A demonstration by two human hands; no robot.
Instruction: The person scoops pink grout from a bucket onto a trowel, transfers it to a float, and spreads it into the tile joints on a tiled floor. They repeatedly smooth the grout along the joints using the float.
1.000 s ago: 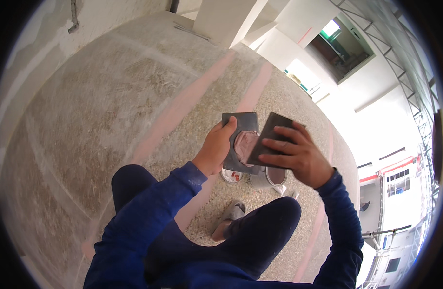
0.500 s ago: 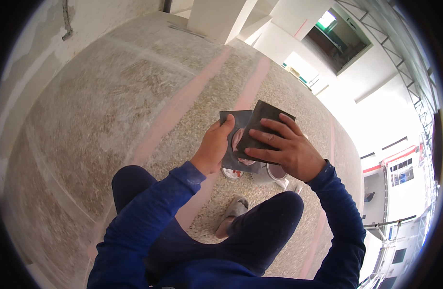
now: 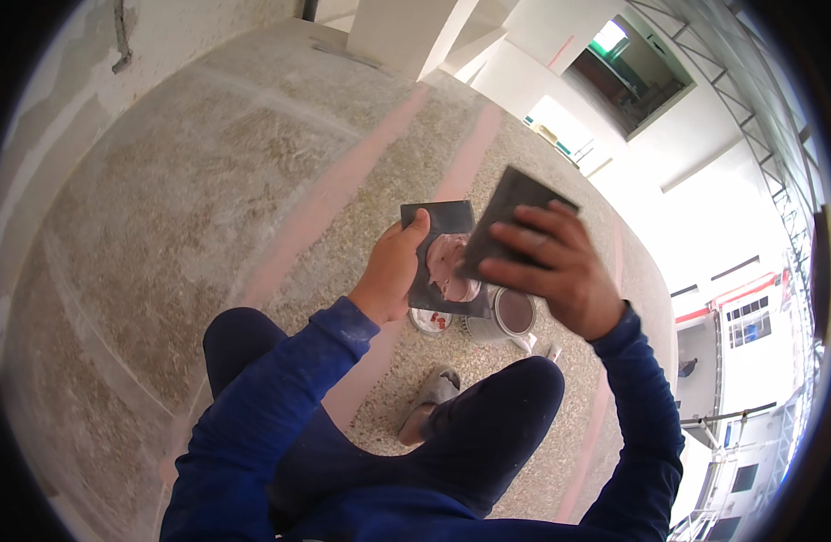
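My left hand (image 3: 394, 271) grips a flat dark rectangular plate (image 3: 442, 217) by its left edge, thumb on top. A lump of pink putty (image 3: 448, 268) is spread over the plate's middle. In my right hand (image 3: 569, 271) is a second dark flat spreader blade (image 3: 519, 212), its fingers laid across the upper face and slightly blurred. The blade's lower left edge is close to the putty; whether it touches cannot be made out. Below the plates stands a tin (image 3: 515, 312) of pinkish-brown paste, beside a round white lid (image 3: 431, 321) with red marks.
The speckled floor carries pink filled strips (image 3: 343, 203). A bare wall (image 3: 72, 81) rises at the left, and a white pillar (image 3: 397, 36) at the far end. My slippered foot (image 3: 442, 384) rests near the tin. Metal trusswork (image 3: 750, 117) runs along the right.
My right hand has lifted its blade up and right, away from the left plate, uncovering the pink putty. The left plate has shifted slightly left.
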